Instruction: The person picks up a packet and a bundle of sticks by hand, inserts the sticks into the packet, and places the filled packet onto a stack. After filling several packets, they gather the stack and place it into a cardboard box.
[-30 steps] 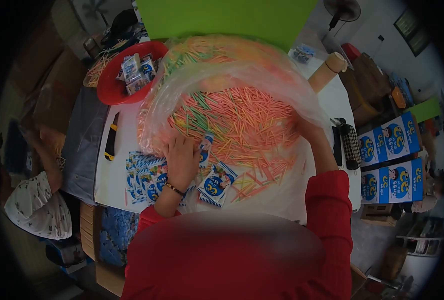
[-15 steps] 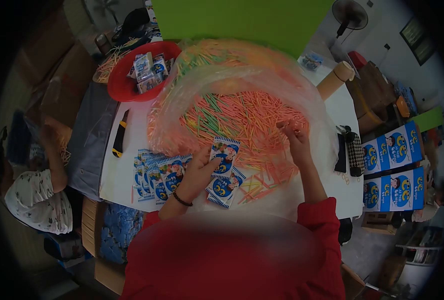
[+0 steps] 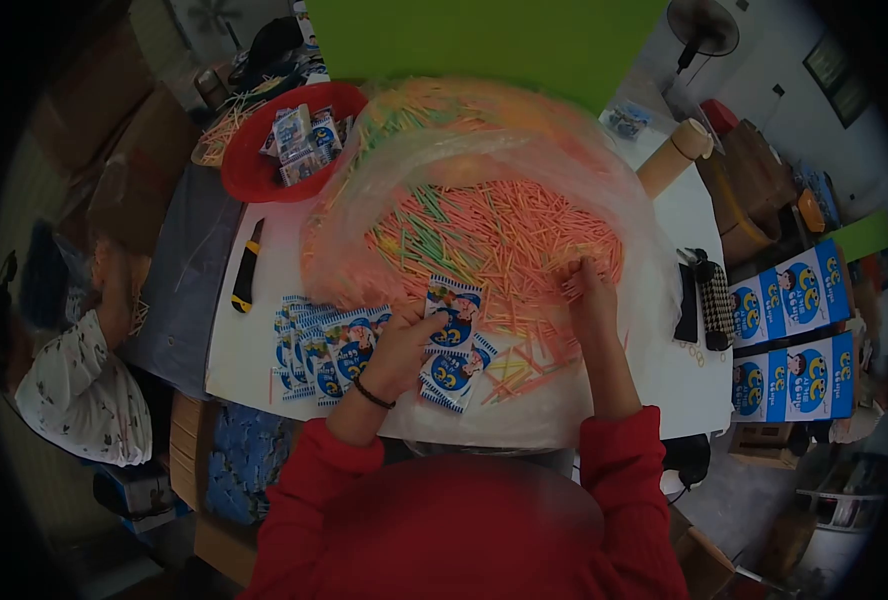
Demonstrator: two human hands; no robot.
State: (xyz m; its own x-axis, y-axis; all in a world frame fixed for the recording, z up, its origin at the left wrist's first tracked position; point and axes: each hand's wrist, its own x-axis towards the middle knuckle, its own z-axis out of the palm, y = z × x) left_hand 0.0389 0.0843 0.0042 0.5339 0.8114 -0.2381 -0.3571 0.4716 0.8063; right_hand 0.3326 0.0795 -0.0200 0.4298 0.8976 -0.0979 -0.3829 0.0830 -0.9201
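Observation:
My left hand, a dark bracelet at its wrist, grips a blue-and-white printed packet between thumb and fingers. Just beneath it another such packet lies on the table. To the left, several more packets overlap in a row. My right hand is at the right side of a heap of thin pink, yellow and green sticks. Its fingers are pinched together against the sticks, and what sits between them is too small to make out. A large clear plastic bag surrounds the heap.
A red bowl with several small packets stands at the back left. A yellow-black box cutter lies left of the bag. At right are a tan bottle, a checkered pouch and stacked blue boxes. Another person's sleeve shows at left.
My right hand has come down slightly toward me, its fingers now lower against the sticks. My left hand keeps hold of the packet in nearly the same place. The view has shifted slightly.

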